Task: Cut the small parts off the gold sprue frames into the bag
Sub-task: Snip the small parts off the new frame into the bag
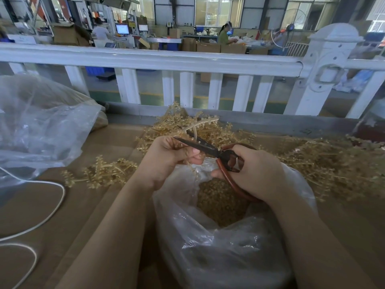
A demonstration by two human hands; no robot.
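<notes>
Gold sprue frame [200, 127] held up over the bag mouth, pale stem sticking up past the blades; left hand [166, 157] grip curled tight round its lower end, thumb on top; scissors [200, 146] in right hand [256, 174], fingers wrapped through the reddish-brown handle loops, dark blades parted and pointing up-left across the frame's stem; clear plastic bag [208, 243] directly below both hands, open, holding a heap of cut gold parts [220, 201]; more uncut frames piled behind and to the right [325, 163], a few to the left [104, 172], all on the brown cardboard surface [83, 205]; second clear bag [41, 126] far left; white cable [58, 197] looping lower left; white railing [166, 59] behind.
</notes>
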